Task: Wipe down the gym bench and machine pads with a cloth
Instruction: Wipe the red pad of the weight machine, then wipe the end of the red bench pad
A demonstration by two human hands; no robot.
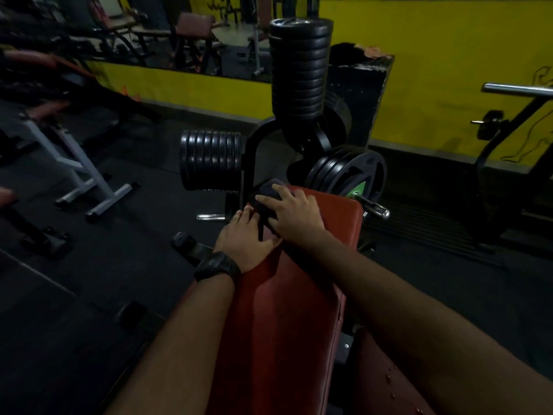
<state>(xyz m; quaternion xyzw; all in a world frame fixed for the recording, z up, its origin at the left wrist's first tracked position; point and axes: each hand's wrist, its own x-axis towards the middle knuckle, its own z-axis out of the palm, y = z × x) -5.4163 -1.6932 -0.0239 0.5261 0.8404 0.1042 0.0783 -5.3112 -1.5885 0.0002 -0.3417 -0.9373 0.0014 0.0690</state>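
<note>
Dark cloth (267, 191) lies at the far left corner of the red padded desk (299, 295), near a rack of black weight plates (211, 160). The right grip (294, 215) rests flat on the cloth, fingers spread. The left grip (245, 235), black watch (217, 266) at the wrist, lies alongside, straight fingers touching the cloth's near edge.

A gym: stacked weight plates (299, 70), padded benches (284, 295), wall mirror (179, 31).
</note>
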